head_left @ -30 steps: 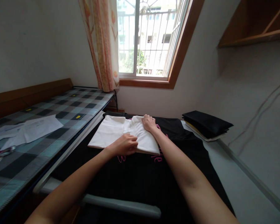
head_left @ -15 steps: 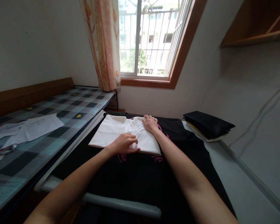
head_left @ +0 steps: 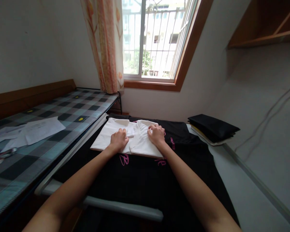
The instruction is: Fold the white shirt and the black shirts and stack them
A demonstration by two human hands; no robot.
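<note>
While the bed (head_left: pixel 91 101) on the left is just holding some papers (head_left: pixel 43 130), the white cloth (head_left: pixel 135 141) is lying flat on the black cloth (head_left: pixel 137 180), which is covering most of the table (head_left: pixel 232 180). Left hand (head_left: pixel 119 140) is resting on the white cloth's left panel, fingers curled under; can't tell if they're pinching fabric. Moving right, two panels are lying side by side with a bit of white showing between them at the far end, so I'm guessing the main folds are done. Faint creases are running over the right panel, so some smoothing is probably left; can't judge past that. Right hand (head_left: pixel 157 134) is sitting on that panel, fingers bent; gripping or only pressing, can't tell. Far right, a dark stack (head_left: pixel 213 129) is sitting well apart from both hands.
</note>
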